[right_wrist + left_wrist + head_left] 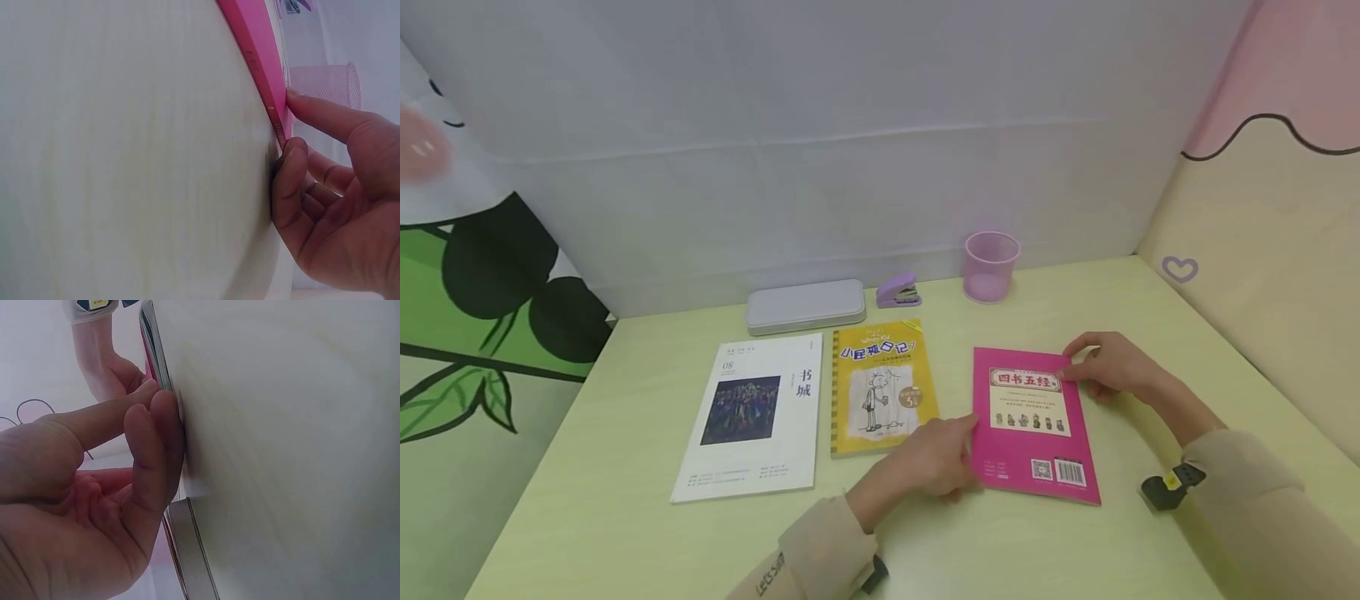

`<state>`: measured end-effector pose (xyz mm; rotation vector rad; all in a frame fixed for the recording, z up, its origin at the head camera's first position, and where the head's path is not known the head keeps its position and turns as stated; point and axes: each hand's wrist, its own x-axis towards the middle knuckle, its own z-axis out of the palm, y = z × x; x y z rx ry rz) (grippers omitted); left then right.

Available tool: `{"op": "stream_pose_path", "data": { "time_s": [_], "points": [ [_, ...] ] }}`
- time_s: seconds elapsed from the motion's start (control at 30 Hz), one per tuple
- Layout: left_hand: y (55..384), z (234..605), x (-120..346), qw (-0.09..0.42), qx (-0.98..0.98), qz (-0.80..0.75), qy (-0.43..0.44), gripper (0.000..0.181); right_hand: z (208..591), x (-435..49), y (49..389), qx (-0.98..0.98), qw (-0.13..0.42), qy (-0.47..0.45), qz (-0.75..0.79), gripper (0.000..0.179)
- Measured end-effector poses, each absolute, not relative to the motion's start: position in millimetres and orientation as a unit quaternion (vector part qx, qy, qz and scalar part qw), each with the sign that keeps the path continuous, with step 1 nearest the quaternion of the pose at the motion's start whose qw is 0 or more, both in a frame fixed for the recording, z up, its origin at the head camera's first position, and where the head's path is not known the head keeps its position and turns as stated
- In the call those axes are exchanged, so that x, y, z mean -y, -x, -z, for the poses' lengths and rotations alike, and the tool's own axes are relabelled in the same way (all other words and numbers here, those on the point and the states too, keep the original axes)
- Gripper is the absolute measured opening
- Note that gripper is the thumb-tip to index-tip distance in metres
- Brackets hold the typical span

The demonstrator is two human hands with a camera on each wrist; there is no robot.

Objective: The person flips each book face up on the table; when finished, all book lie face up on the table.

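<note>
A bright pink paperback book (pixel 1030 471) lies back cover up on the table, its barcode at the near right corner. My left hand (pixel 936 458) holds its left edge, with the thumb (pixel 140 397) against the page side. At the upper right edge my right hand (pixel 1108 368) pinches the spine side (pixel 259 69), thumb on the cover and curled fingers at the edge. To the left of my left hand lies a yellow comic book (pixel 880 392) with a cartoon figure. Farther left is a white magazine (pixel 801 454) with a dark picture.
Along the back of the pale table (pixel 625 450) stand a grey flat case (pixel 805 307), a purple stapler (pixel 897 293) and a pink mesh pen cup (pixel 990 271). A white cloth (pixel 850 183) hangs behind them. On the right is a printed wall panel (pixel 1277 275).
</note>
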<state>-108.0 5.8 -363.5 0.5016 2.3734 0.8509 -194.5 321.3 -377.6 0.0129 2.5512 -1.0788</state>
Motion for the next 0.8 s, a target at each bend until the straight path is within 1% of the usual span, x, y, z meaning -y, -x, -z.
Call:
{"op": "stream_pose_path", "data": {
  "time_s": [0.17,0.5,0.73,0.8],
  "points": [
    [108.0,363.8,-5.5,0.278,-0.887,-0.317,-0.189,0.064,378.1,-321.2,193.4,-0.910,0.178,-0.007,0.375,0.057],
    [108.4,363.7,-6.5,0.280,-0.890,-0.309,-0.182,0.073,374.9,-318.6,187.5,-0.917,0.163,-0.014,0.365,0.063],
    [108.6,364.2,-8.6,0.284,-0.891,-0.301,-0.184,0.062,375.3,-318.4,185.9,-0.911,0.166,-0.020,0.377,0.063],
    [108.8,364.2,-9.1,0.286,-0.892,-0.300,-0.184,0.063,376.2,-319.1,186.1,-0.908,0.168,-0.023,0.384,0.063]
  ]
}}
